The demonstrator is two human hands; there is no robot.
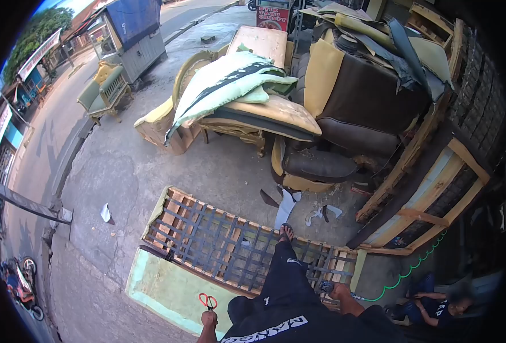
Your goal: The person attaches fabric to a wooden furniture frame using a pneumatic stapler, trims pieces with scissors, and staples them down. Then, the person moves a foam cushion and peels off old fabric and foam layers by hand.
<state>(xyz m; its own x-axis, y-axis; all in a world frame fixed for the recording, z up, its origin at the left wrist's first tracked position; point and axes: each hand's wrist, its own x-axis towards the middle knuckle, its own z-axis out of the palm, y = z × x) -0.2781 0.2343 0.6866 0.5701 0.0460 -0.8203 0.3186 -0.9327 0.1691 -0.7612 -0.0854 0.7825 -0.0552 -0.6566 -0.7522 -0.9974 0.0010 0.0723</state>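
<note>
My left hand (pixel 209 320) is closed on red-handled scissors (pixel 208 301), held above a pale green padded panel (pixel 167 288). My right hand (pixel 338 291) is wrapped round a dark air tool (pixel 326 286), which a green coiled hose (pixel 404 277) joins at its rear. Beneath lies a wooden frame (pixel 176 208) with dark webbing straps woven across it. One sandalled foot (pixel 286 232) rests at the frame's far edge. The tool is near the frame's right part; whether it touches the wood cannot be told.
Fabric scraps (pixel 285 208) lie beyond the frame. Behind them stand a dark brown sofa (pixel 367 86) and cushions piled on a carved seat (pixel 241 128). An upright wooden frame (pixel 436 188) leans at the right. Another person (pixel 436 308) sits at the lower right.
</note>
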